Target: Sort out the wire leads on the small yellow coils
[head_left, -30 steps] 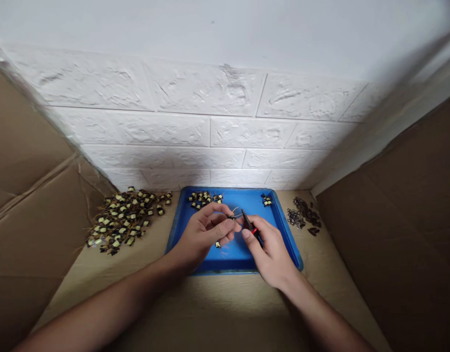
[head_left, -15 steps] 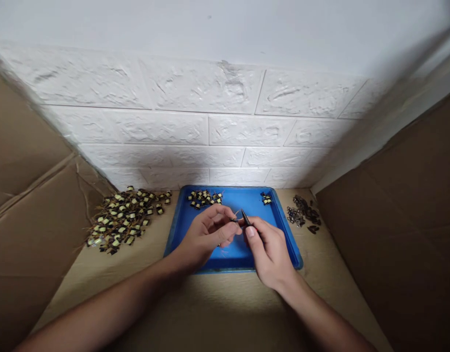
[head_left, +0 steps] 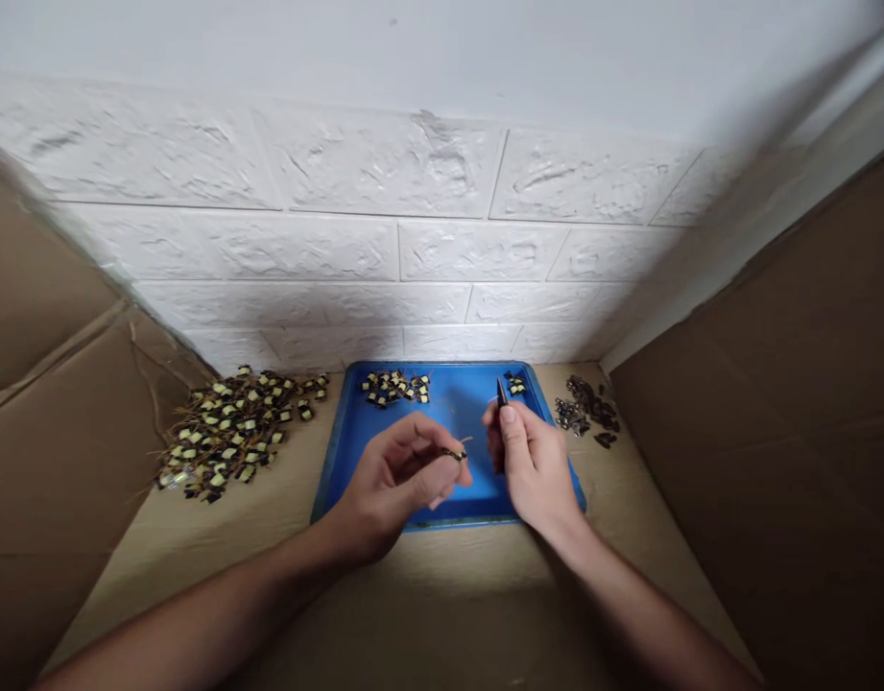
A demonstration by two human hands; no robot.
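Observation:
Over the blue tray, my left hand pinches a small dark coil between thumb and fingertips. A thin copper-coloured wire end sticks out from the coil. To its right, my right hand is closed round a slim dark pointed tool, tip up; its exact kind I cannot make out. The two hands are apart. Several coils with pale yellow tape lie in the tray's far left corner. A few similar coils lie at its far right, beyond my right hand.
On the wooden table, a large heap of taped coils with wire leads lies left of the tray. Small dark and shiny pieces are piled to its right. Cardboard panels stand on both sides, with a white brick-patterned wall behind.
My right hand has drawn away to the right from my left hand, and the tool's tip has left the coil's wire. My left hand keeps the coil, slightly lower. The view has shifted a little.

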